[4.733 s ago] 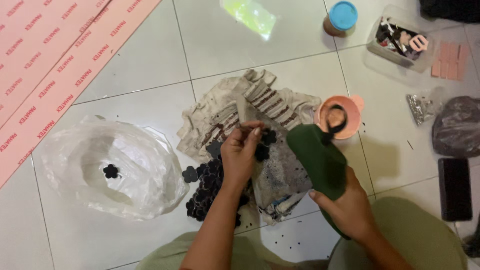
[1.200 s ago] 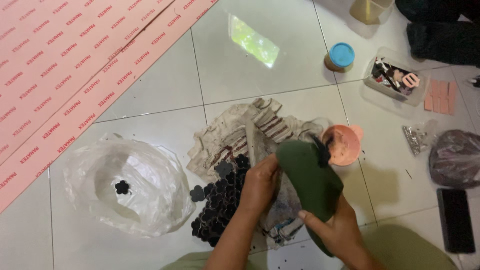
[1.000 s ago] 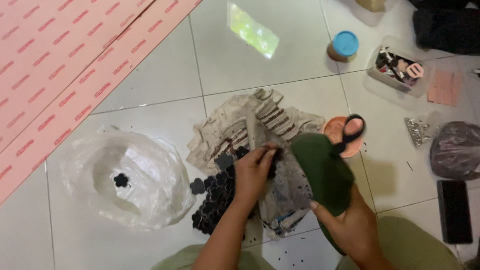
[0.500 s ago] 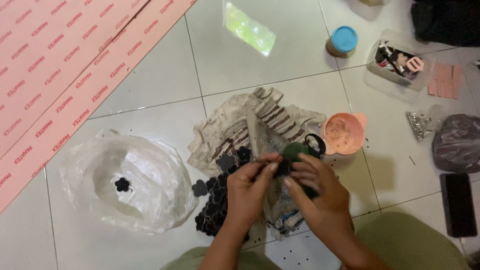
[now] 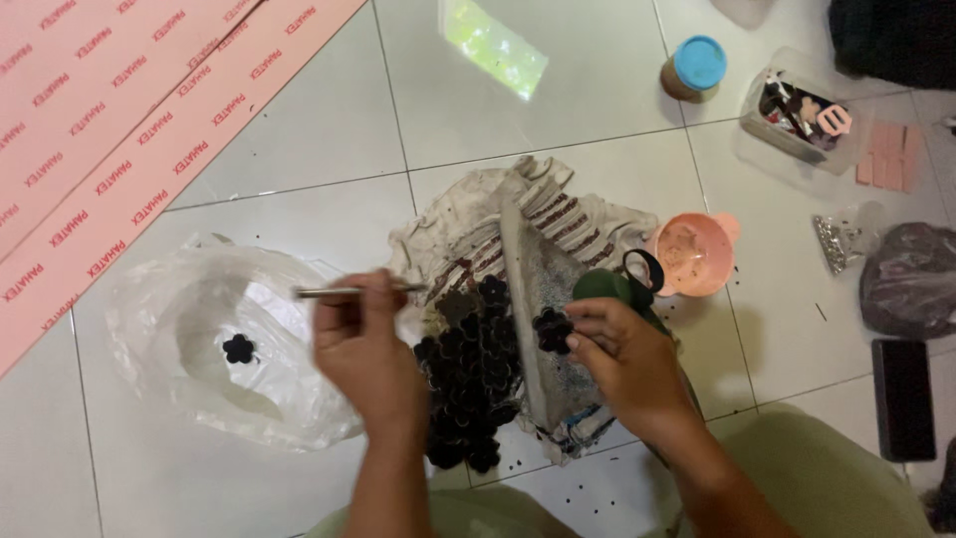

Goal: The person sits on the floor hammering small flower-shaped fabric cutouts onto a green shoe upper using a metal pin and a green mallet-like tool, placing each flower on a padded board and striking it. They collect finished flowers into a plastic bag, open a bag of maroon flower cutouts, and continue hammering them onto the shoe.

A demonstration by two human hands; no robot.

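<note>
Two hands work apart: the left hand pinches a thin metal rod level above the clear plastic bag; the right hand clamps a dark flower-shaped piece over the stained cloth, beside the pile of black flower pieces.

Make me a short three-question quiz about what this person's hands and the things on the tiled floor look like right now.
1. True or false: the left hand holds a thin metal rod.
2. What does the right hand pinch? A) a blue lid B) a black flower-shaped piece C) a phone
3. Fill in: one lone black flower piece lies in the clear ____ bag.

Key: 1 true. 2 B; the same hand also grips a dark green roll. 3 plastic; the other flower pieces form a pile between the hands, on a crumpled printed sheet. A pink bowl sits to the right.
</note>
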